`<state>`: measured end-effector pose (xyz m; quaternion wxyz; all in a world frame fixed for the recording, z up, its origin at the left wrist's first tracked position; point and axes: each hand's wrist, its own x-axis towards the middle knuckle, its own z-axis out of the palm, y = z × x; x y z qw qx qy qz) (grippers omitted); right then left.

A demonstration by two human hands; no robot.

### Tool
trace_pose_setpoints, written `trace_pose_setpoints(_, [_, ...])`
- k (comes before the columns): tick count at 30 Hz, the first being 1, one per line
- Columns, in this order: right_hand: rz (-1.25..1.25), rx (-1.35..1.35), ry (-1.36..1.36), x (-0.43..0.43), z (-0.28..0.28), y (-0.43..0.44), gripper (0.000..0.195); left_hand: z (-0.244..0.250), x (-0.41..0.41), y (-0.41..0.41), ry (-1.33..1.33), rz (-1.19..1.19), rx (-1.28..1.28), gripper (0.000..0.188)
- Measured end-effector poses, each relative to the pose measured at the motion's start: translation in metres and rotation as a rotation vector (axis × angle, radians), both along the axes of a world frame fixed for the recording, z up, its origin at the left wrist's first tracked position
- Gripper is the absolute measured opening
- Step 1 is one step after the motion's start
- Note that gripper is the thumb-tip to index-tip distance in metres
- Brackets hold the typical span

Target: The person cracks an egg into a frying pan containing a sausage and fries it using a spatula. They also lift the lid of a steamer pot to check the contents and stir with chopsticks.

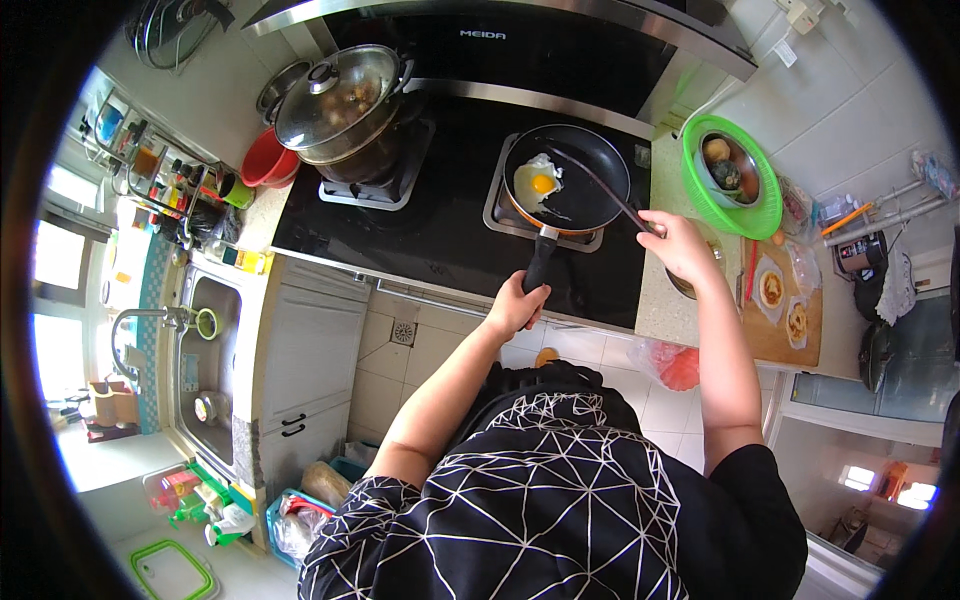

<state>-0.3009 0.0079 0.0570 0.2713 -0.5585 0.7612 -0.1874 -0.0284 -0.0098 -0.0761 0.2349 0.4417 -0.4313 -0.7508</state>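
My left hand (pixel 517 305) grips the black handle (pixel 538 262) of a frying pan (pixel 589 202), which rests over the right burner of a black glass gas hob (pixel 450 232). On the left side of the pan lies an egg (pixel 538 182) with a whole yellow yolk and whitish, partly set white. A pair of dark chopsticks (pixel 600 182), or one such stick, is held in my right hand (pixel 675 244) beyond the pan's right rim. Its tip reaches into the upper part of the pan, beside the egg and apart from the yolk.
A large lidded pot (pixel 341 105) stands over the left burner, beside a red basin (pixel 268 159). Right of the hob are a green basket (pixel 750 221) holding a bowl of vegetables and a wooden board (pixel 776 341) with two flatbreads on paper. A sink (pixel 217 375) lies left.
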Motion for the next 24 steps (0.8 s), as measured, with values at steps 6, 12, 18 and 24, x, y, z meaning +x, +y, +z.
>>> trace_pose_setpoints(6, [-0.113, 0.084, -0.073, -0.012, -0.02, 0.026, 0.045, -0.004, 0.001, -0.001, -0.012, 0.003, -0.015, 0.02])
trace_pose_setpoints(12, [-0.105, -0.02, -0.062, -0.012, -0.034, 0.036, 0.046, -0.003, -0.004, 0.003, -0.033, 0.015, -0.034, 0.019])
trace_pose_setpoints(18, [-0.088, -0.158, -0.18, -0.004, -0.042, 0.041, 0.042, -0.006, -0.005, 0.005, -0.02, 0.035, -0.034, 0.02])
trace_pose_setpoints(24, [-0.113, -0.03, -0.275, -0.002, -0.04, 0.043, 0.043, -0.008, -0.004, -0.002, -0.008, 0.035, -0.045, 0.028])
